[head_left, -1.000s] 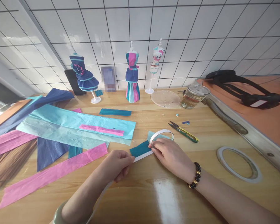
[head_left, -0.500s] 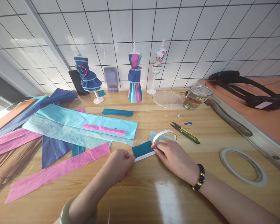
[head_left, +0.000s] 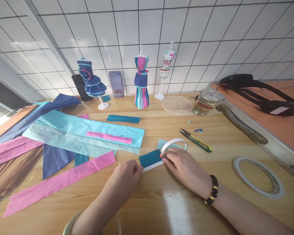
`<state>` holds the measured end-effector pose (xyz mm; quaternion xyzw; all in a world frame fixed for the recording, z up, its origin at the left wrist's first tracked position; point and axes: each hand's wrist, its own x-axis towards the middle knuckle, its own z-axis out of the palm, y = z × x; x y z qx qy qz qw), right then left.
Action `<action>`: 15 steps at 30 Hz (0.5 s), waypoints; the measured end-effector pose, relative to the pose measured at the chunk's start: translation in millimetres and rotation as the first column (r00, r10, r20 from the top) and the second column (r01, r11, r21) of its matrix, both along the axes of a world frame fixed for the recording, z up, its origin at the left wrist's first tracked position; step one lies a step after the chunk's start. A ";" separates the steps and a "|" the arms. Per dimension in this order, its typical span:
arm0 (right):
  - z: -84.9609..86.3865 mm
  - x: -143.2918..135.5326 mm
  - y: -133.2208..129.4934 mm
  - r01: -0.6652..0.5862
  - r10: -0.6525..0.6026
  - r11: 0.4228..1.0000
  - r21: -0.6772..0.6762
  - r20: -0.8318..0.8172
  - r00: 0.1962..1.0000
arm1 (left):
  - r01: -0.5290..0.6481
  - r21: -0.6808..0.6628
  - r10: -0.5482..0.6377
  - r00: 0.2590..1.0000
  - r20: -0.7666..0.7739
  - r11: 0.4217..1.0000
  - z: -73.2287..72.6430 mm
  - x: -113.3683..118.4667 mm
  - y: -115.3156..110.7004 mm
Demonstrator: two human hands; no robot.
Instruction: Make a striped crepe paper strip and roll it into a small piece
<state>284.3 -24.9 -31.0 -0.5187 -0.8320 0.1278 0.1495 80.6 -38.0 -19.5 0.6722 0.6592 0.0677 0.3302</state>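
Observation:
A teal crepe-like strip [head_left: 150,158] lies on the wooden table between my hands, with white tape [head_left: 154,166] along its near edge. My left hand [head_left: 130,172] is closed in a pinch at the tape's left end, by the strip's lower left corner. My right hand [head_left: 180,163] grips a narrow roll of double-sided tape [head_left: 172,141] that stands on edge, and its fingertips press at the strip's right end. A pale teal piece [head_left: 162,144] lies partly behind the roll. Yellow-and-green thread snips [head_left: 196,140] rest beyond my right hand.
Pink strips [head_left: 61,182], light blue sheets [head_left: 107,129] and navy pieces [head_left: 55,160] spread over the left side. Dressed miniature mannequins [head_left: 141,80] stand along the tiled wall. A glass of liquid [head_left: 207,102] is at the back right; another tape roll [head_left: 237,168] lies at right.
The view has shifted slightly. Both hands keep their hold, and the tape and teal strip between them look nearly the same.

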 end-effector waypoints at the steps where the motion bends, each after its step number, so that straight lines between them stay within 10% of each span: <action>1: -0.3 0.3 0.3 0.000 0.000 1.000 0.000 -0.003 1.000 | 0.006 0.005 -0.006 1.000 -0.003 1.000 0.4 -0.5 -1.0; 10: -3.1 2.7 -0.5 -0.009 0.009 1.000 0.014 -0.034 0.999 | -0.019 -0.111 0.021 1.000 0.013 0.994 11.9 -10.2 -11.7; 15: -3.3 1.6 -0.5 -0.008 0.009 1.000 0.025 -0.031 0.999 | 0.067 0.084 -0.063 0.997 -0.050 0.994 16.2 -17.5 -14.9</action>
